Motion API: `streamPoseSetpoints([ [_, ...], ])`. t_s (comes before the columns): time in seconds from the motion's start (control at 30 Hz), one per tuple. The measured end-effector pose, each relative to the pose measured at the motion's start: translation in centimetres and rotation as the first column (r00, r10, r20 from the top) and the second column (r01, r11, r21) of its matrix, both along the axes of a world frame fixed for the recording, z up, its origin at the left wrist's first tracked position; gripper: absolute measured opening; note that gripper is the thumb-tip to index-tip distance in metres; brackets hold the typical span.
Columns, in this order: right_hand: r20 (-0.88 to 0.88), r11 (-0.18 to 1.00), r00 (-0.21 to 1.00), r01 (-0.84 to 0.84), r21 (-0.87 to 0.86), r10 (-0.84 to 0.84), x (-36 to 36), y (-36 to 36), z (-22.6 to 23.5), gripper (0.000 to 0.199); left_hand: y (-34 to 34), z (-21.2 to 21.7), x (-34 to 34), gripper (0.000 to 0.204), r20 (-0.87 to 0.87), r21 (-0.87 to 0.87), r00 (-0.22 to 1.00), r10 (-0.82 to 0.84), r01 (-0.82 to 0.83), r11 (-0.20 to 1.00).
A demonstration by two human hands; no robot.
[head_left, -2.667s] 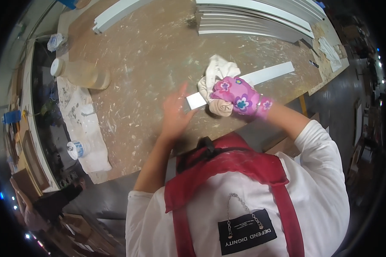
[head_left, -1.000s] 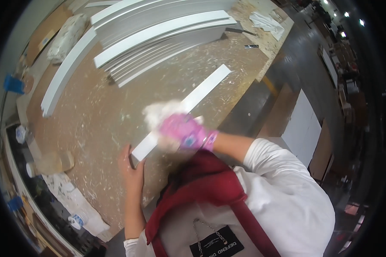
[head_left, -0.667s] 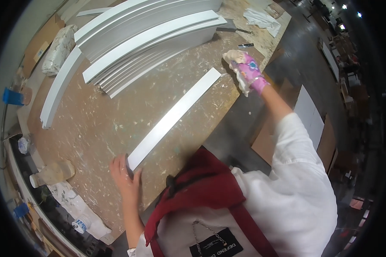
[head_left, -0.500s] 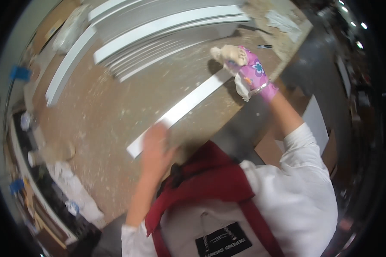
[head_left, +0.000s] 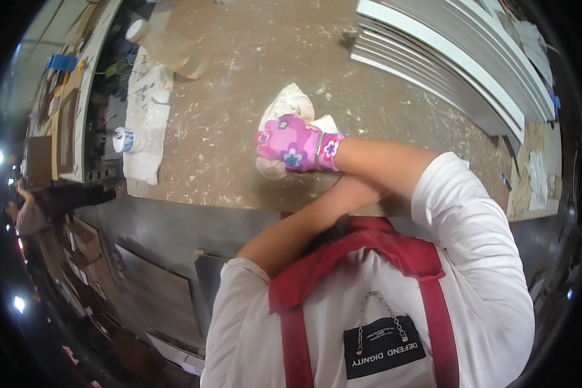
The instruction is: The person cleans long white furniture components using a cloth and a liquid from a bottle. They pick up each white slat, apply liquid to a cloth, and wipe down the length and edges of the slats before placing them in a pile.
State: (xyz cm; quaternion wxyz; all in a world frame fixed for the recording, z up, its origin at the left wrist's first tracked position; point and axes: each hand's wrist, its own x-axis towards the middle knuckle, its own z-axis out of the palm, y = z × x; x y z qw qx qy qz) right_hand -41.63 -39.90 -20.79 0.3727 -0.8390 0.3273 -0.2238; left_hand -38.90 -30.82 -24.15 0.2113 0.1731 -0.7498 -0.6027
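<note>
My right hand point(head_left: 290, 143), in a pink flowered glove with a band at the wrist, is closed on a cream cloth point(head_left: 288, 103) over the brown worktable point(head_left: 226, 142). Folds of the cloth stick out above and beside the glove, and a pale rounded bit shows below it. My left hand point(head_left: 363, 193) is bare and lies by the table's near edge, crossed beneath my right forearm. Its fingers are hidden there, so I cannot make out whether it holds anything. The white strip seen before does not show in this view.
Long white and grey strips point(head_left: 433, 71) are stacked at the far right. Leftward lie a cloudy plastic container point(head_left: 181, 58), a white tub point(head_left: 124, 140) and a stained white cloth point(head_left: 147, 123). A pen point(head_left: 506, 182) lies near the right end. Another person point(head_left: 52, 207) is off to the left.
My view has swung leftward along the table. My gloved right hand with the cloth has come across to the left, and my left hand has gone under my right forearm. The strip dropped from sight.
</note>
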Motion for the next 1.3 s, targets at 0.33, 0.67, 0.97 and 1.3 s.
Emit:
streamPoseSetpoints([
  [0.33,0.903,0.427,0.371,-0.796,0.429,-0.215,0.6,-0.7,-12.3,0.036,0.6,-0.6,-0.3,0.045,0.214,-0.138,0.973,-0.09,0.121,0.983],
  [0.67,-0.382,0.975,0.908,0.102,-0.197,-0.172,-2.5,1.1,0.4,0.039,-0.1,-1.1,0.3,0.05,0.094,-0.482,0.995,0.032,0.017,0.876],
  [0.97,0.501,0.769,0.728,0.057,0.637,-0.468,-4.3,-0.7,-3.1,0.027,-1.0,1.6,0.3,0.059,0.179,-0.701,0.983,0.033,0.104,0.705],
  [1.3,0.263,0.967,0.942,0.161,0.198,-0.211,-2.5,-3.8,6.1,0.038,-2.6,1.9,3.0,0.051,0.17,-0.775,0.985,-0.008,0.139,0.617],
])
